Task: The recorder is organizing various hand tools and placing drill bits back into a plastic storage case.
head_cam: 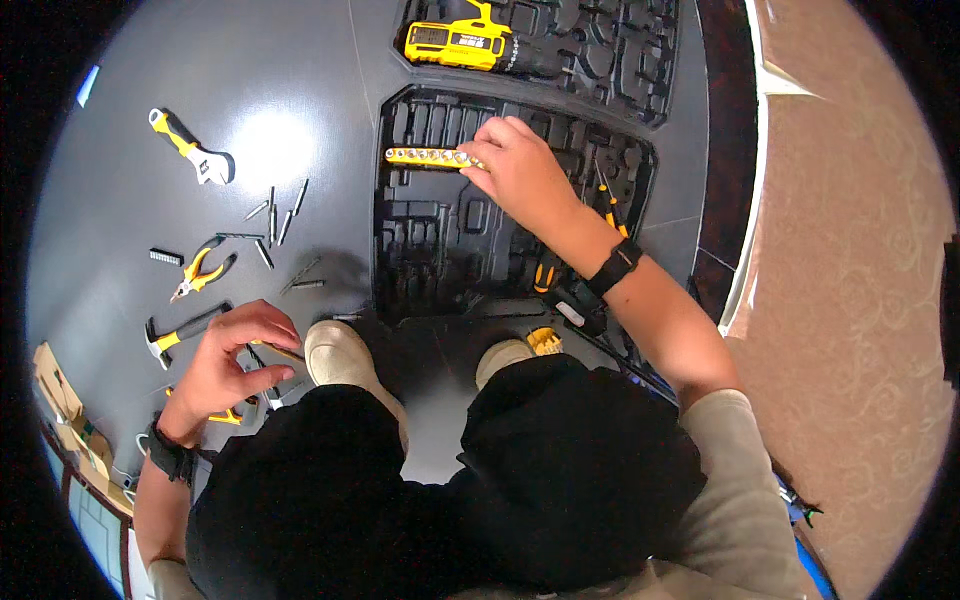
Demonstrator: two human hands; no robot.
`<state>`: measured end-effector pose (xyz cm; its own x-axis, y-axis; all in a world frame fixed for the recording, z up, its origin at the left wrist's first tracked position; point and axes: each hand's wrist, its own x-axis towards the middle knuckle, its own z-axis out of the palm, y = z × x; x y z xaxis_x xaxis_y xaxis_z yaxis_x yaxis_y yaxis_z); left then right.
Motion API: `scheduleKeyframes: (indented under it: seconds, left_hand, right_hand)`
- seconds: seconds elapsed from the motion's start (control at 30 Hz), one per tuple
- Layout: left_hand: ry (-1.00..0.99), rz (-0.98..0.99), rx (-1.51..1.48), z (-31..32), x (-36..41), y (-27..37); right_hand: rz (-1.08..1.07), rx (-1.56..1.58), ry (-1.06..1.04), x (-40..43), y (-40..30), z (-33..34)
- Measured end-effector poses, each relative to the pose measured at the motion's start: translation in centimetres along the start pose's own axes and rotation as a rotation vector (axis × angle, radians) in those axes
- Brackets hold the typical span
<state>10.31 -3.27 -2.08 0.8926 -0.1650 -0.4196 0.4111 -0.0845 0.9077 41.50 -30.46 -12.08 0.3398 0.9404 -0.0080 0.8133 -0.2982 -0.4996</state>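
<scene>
My right hand pinches one end of a yellow rail of sockets over the black moulded tool case. The rail lies along the upper left of the lower tray, and my fingers hide its right end. My left hand is held above the floor with thumb and fingers apart and nothing between them. Close by it is a claw hammer with a black and yellow handle. Two yellow-and-black precision screwdrivers rest in the tray's right side. A yellow cordless drill sits in the case's other half.
On the dark floor at left are an adjustable wrench, pliers, a bit strip and several loose bits. A yellow bit holder stands beside my right shoe. Patterned brown carpet borders the right.
</scene>
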Motion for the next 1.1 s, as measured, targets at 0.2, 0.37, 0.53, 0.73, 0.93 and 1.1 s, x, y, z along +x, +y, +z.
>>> scheduleKeyframes:
  seconds: [0.2,0.37,0.53,0.73,0.93,1.1]
  left_hand:
    - [0.01,0.006,-0.046,-0.1,-0.1,-1.3]
    - [0.017,0.044,-0.01,-0.4,0.7,-1.5]
    - [0.009,0.03,-0.03,-0.8,0.3,-1.6]
    - [0.026,0.041,-0.002,-0.8,0.4,-1.7]
    - [0.019,0.019,0.016,-0.6,0.3,-1.9]
    - [0.019,0.007,0.047,-0.8,0.0,-1.3]
  right_hand:
    - [-0.034,-0.046,-0.016,0.0,0.4,-0.3]
    - [-0.007,-0.06,-0.029,-0.1,0.4,0.0]
    - [-0.032,-0.102,-0.025,0.3,0.3,0.7]
    - [-0.047,-0.131,-0.048,0.4,0.2,0.4]
    - [0.047,-0.219,-0.18,0.3,-0.5,-0.2]
    - [0.022,-0.178,-0.145,0.7,-1.0,-0.7]
